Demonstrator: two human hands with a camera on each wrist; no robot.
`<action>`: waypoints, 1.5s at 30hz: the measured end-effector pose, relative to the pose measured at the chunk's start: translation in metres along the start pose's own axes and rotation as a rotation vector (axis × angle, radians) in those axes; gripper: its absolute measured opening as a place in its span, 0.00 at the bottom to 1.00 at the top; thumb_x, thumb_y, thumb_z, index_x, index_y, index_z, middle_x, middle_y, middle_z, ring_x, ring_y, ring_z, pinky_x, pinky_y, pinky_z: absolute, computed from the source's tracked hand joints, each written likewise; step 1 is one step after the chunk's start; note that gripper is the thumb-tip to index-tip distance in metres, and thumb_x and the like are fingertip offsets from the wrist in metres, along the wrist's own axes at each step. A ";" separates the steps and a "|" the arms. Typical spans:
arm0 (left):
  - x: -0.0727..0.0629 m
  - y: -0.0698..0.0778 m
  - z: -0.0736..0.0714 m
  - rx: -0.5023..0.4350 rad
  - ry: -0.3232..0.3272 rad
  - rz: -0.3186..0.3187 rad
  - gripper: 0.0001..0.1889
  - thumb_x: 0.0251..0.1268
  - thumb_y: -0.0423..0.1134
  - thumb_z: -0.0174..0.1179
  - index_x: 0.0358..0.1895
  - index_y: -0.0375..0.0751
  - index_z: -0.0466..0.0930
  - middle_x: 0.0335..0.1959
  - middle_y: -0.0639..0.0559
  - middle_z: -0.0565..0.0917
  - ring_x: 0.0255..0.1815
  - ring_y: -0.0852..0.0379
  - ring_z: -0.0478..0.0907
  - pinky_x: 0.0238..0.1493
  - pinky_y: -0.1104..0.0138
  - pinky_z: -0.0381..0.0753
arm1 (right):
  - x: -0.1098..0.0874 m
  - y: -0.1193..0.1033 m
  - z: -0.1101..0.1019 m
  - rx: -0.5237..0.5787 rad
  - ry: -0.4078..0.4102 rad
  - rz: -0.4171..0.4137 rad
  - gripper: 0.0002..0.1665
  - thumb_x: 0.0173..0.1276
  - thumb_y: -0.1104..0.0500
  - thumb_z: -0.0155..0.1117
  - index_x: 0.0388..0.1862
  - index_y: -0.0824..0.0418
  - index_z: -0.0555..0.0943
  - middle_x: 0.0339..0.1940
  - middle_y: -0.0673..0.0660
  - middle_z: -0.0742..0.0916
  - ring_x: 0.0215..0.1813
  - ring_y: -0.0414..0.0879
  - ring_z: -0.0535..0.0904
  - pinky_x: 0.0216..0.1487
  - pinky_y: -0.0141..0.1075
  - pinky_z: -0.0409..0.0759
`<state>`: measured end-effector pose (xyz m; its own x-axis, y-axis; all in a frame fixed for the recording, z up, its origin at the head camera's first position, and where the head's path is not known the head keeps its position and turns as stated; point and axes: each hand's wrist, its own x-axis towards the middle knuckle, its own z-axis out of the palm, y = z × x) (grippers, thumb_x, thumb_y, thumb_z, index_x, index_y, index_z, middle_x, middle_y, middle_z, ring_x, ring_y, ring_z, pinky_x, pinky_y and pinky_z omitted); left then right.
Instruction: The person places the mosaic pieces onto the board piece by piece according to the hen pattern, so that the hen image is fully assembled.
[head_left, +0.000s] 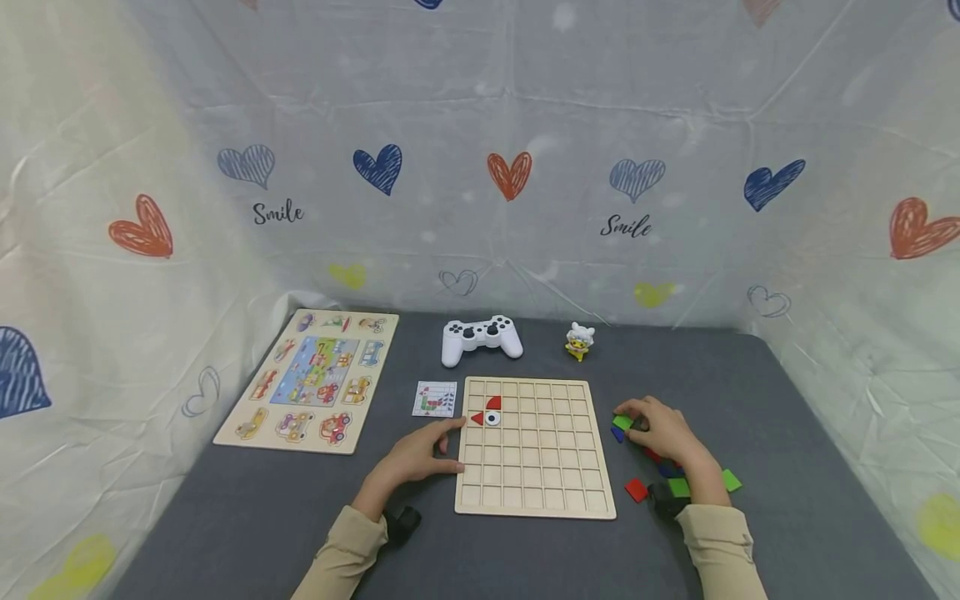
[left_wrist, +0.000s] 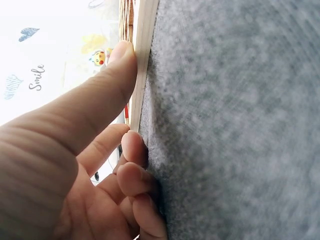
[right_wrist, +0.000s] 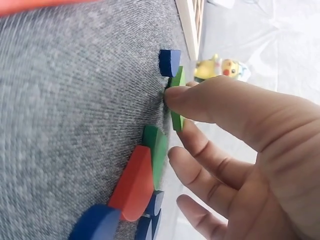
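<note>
Between its thumb and index finger, my right hand (head_left: 663, 429) pinches a light green tile (right_wrist: 180, 75), low over the grey cloth. A small blue piece (right_wrist: 170, 63) lies just beside that tile. My left hand (head_left: 416, 457) touches the left edge of the wooden grid board (head_left: 536, 500) with thumb and index fingertip; its other fingers are loosely bent near the cloth. In the board's upper left cells lie a red quarter-round piece (head_left: 494, 403), a red triangle (head_left: 477, 418) and a white tile with an eye (head_left: 492, 418).
Around the right wrist lie a red square (head_left: 636, 490), a green tile (head_left: 731, 481) and several other pieces, partly hidden. A pattern card (head_left: 434, 399), picture puzzle (head_left: 352, 433), white game controller (head_left: 482, 337) and small yellow-and-white figurine (head_left: 579, 342) stand or lie farther back.
</note>
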<state>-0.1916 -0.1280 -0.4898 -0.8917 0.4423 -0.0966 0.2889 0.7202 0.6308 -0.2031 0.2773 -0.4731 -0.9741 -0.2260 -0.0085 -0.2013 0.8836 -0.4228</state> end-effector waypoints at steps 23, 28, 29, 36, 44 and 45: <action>0.000 -0.001 0.000 -0.020 -0.003 0.002 0.37 0.50 0.50 0.69 0.65 0.44 0.67 0.28 0.55 0.68 0.21 0.61 0.58 0.26 0.69 0.58 | 0.007 -0.036 0.006 0.040 0.084 -0.133 0.21 0.58 0.61 0.66 0.53 0.60 0.79 0.38 0.54 0.78 0.31 0.42 0.68 0.33 0.38 0.61; -0.001 -0.001 0.000 -0.025 -0.012 0.006 0.37 0.50 0.50 0.68 0.65 0.45 0.67 0.28 0.55 0.69 0.21 0.62 0.59 0.26 0.69 0.59 | 0.009 -0.050 0.015 0.044 0.075 -0.190 0.22 0.57 0.61 0.66 0.53 0.58 0.79 0.38 0.52 0.79 0.29 0.40 0.66 0.38 0.40 0.59; -0.001 -0.001 0.000 -0.022 -0.014 0.005 0.37 0.50 0.50 0.68 0.65 0.45 0.67 0.28 0.55 0.68 0.21 0.62 0.59 0.27 0.69 0.59 | 0.009 -0.054 0.017 0.052 0.073 -0.201 0.22 0.57 0.61 0.66 0.52 0.58 0.80 0.39 0.52 0.79 0.29 0.40 0.67 0.40 0.42 0.60; -0.001 -0.001 0.000 -0.032 -0.013 0.005 0.37 0.50 0.50 0.69 0.65 0.45 0.67 0.28 0.55 0.68 0.21 0.62 0.59 0.25 0.70 0.58 | 0.012 -0.075 0.030 0.078 0.042 -0.234 0.21 0.55 0.61 0.65 0.50 0.56 0.81 0.42 0.50 0.80 0.36 0.41 0.74 0.49 0.49 0.62; -0.001 0.000 0.000 -0.021 -0.009 -0.004 0.37 0.49 0.50 0.69 0.65 0.46 0.67 0.28 0.55 0.69 0.21 0.62 0.59 0.26 0.70 0.58 | 0.013 -0.091 0.036 0.049 0.062 -0.290 0.20 0.54 0.60 0.68 0.49 0.56 0.82 0.39 0.49 0.80 0.37 0.42 0.76 0.47 0.47 0.64; -0.001 0.000 0.000 -0.019 -0.010 -0.005 0.37 0.49 0.50 0.69 0.65 0.46 0.67 0.28 0.55 0.69 0.21 0.62 0.59 0.26 0.70 0.58 | 0.014 -0.092 0.037 0.044 0.065 -0.293 0.20 0.54 0.60 0.69 0.48 0.56 0.82 0.39 0.48 0.80 0.37 0.42 0.76 0.46 0.46 0.64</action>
<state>-0.1910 -0.1284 -0.4895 -0.8898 0.4436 -0.1073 0.2775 0.7125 0.6445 -0.1939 0.1775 -0.4675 -0.8801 -0.4405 0.1771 -0.4713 0.7657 -0.4378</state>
